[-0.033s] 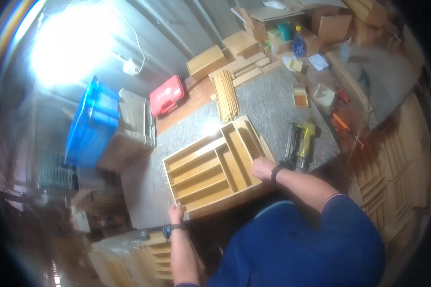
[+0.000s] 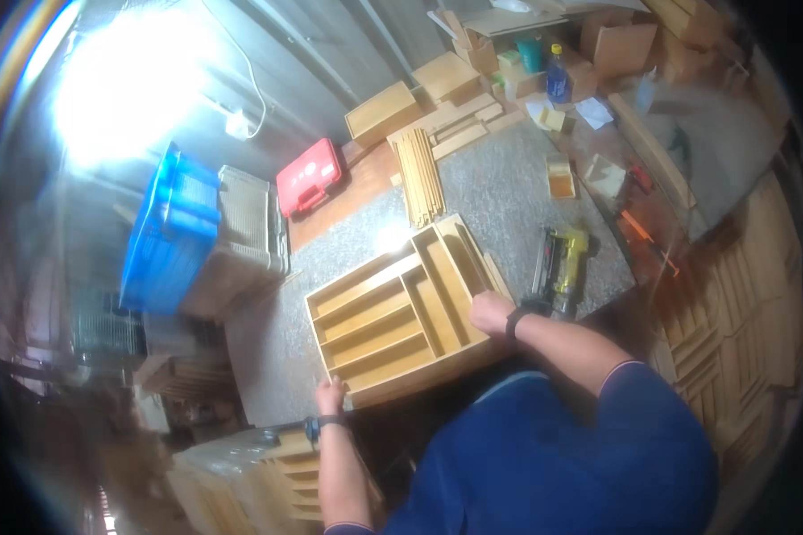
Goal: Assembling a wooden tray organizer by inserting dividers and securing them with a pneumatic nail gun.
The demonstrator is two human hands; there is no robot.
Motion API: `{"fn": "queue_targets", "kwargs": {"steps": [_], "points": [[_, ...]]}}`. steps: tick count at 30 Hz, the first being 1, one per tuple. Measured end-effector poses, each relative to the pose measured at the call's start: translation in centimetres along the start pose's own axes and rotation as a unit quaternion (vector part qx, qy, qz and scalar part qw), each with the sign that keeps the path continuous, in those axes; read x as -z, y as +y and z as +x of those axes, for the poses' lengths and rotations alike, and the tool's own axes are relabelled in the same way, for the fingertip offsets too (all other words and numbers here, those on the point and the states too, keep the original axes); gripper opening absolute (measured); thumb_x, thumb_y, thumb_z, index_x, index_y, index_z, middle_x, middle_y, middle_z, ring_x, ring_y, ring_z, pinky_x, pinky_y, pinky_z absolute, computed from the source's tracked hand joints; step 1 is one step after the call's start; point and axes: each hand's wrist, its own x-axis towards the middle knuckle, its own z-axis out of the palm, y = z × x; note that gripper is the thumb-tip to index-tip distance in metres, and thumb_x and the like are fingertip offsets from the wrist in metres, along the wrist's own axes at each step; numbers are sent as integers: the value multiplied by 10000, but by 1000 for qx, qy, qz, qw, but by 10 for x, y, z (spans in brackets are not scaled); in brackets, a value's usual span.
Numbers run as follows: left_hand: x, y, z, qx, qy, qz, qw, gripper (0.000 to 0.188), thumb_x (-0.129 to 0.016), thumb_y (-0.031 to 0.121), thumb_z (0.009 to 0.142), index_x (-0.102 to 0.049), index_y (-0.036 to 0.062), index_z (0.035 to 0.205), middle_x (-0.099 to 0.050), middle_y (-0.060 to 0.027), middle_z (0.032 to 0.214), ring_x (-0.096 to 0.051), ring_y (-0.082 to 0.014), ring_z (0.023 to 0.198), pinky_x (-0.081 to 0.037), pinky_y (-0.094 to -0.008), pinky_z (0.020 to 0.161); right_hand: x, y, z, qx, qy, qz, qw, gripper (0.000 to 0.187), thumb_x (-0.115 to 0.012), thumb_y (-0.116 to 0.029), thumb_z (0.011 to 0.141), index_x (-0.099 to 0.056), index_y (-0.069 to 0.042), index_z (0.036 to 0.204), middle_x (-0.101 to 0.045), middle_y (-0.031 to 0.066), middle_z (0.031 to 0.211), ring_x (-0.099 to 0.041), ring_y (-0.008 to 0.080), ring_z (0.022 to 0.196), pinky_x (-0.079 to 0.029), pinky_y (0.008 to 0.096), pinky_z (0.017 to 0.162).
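Note:
A wooden drawer organizer tray (image 2: 424,375) with several long compartments lies at a slant near the front edge of the workbench. My left hand (image 2: 330,395) is closed around its near left corner, the fingertips over the rim. At the right end, my right hand (image 2: 491,314) grips the near part of the tray, knuckles up; the fingers under it are partly hidden. A thin wood strip (image 2: 498,275) lies along the tray's right side. Just beyond the tray sits a bundle of slim wooden sticks (image 2: 419,176).
A yellow and black nail gun (image 2: 562,267) lies right of my right hand. Farther off are a red plastic case (image 2: 310,178), a blue crate (image 2: 169,227), a small open box (image 2: 559,176) and a blue bottle (image 2: 557,78). Stacked wooden pieces (image 2: 723,330) stand at the right.

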Motion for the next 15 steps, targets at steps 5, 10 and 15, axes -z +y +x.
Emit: {"fn": "queue_targets", "kwargs": {"steps": [5, 10, 15], "points": [[-34, 30, 10, 72, -29, -32, 996, 213, -640, 55, 1000, -739, 2, 1181, -741, -76, 902, -674, -179, 730, -552, -348, 628, 3, 20, -2, 26, -17, -43, 999, 289, -589, -186, 881, -804, -33, 763, -754, 227, 813, -766, 386, 794, -617, 479, 756], [-54, 42, 7, 41, -69, -19, 997, 279, -581, -22, 927, -739, 21, 1152, -718, -80, 811, -672, -179, 662, -541, -353, 583, -25, 33, 0, -83, 6, 2, 997, 309, -597, -247, 899, -790, -42, 772, -751, 225, 785, -770, 368, 780, -622, 478, 738], [-62, 46, 6, -17, -80, -23, 996, 233, -598, -16, 905, -718, -3, 1104, -719, -86, 784, -686, -194, 663, -534, -343, 556, -16, 28, -6, -187, 38, 52, 980, 282, -619, -253, 898, -794, -65, 784, -751, 218, 784, -765, 380, 771, -614, 506, 706]]}}
